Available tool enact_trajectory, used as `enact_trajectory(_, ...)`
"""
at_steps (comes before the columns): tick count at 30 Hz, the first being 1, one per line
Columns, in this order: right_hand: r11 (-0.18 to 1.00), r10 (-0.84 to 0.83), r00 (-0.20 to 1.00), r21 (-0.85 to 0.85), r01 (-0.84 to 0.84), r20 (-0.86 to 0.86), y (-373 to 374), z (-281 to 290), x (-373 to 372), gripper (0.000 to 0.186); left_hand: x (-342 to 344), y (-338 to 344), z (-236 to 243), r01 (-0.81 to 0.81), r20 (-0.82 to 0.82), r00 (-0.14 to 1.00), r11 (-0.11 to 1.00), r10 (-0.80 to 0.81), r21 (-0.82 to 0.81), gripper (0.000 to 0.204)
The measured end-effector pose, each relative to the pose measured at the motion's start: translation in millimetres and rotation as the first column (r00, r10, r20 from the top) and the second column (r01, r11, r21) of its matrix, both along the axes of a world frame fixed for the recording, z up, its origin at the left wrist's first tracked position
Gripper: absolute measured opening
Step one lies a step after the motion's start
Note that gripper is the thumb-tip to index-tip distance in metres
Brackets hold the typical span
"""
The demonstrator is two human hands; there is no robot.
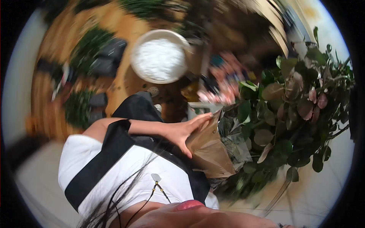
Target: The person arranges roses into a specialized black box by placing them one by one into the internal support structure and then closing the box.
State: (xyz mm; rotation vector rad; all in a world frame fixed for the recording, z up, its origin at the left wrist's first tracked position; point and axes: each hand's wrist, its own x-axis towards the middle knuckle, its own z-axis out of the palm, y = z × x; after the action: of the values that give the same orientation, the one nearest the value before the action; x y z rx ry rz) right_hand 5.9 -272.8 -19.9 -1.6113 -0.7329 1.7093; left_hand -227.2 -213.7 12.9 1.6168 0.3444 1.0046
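Observation:
My left hand point(186, 135) reaches across to a brown paper wrap point(211, 152), with its fingers and thumb on the paper's side, gripping it. The wrap holds a big bunch of leafy green stems point(285, 114), some leaves reddish, with crinkled clear plastic point(234, 138) among them, filling the right of the head view. My right hand does not show, hidden behind the bundle or out of view.
A round white-filled tub point(157, 60) stands on the wooden floor point(119, 15). Piles of greenery point(80, 106) and dark grey blocks point(104, 62) lie to the left. Blurred pink items point(216, 95) and a light container point(194, 110) are beyond the bundle.

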Motion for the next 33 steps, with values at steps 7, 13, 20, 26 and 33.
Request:
enact_trajectory(7, 0.768, 0.637, 0.768, -0.029, -0.64, -0.065, 66.0, -31.2, -161.1, 0.057, -132.2, -122.0, -4.3, -0.504, -0.082, 0.858, 0.804, 0.506, -0.314, 0.15)
enact_trajectory(13, 0.437, 0.875, 0.444, -0.078, -0.896, -0.194, 82.2, -56.0, -317.1, 0.058, -182.2, -180.5, -9.5, -0.477, 0.123, 0.603, 0.48, 0.788, -0.736, 0.142)
enact_trajectory(20, 0.078, 0.926, 0.113, -0.111, -0.991, -0.361, 24.6, -126.0, -533.2, 0.059, -264.7, -288.2, -75.3, -0.312, -0.028, 0.119, 0.011, 0.992, -0.95, 0.121)
enact_trajectory(26, -0.104, 0.9, -0.044, -0.116, -0.988, -0.434, -50.2, -199.8, -654.7, 0.059, -295.3, -362.5, -130.9, -0.067, -0.294, -0.401, -0.348, 0.868, -0.935, 0.088)
enact_trajectory(33, -0.11, 0.985, -0.072, -0.249, -0.962, -0.154, -83.0, -286.2, -640.0, 0.054, -299.3, -472.1, -210.5, 0.154, -0.568, -0.557, -0.596, 0.606, -0.788, 0.087)
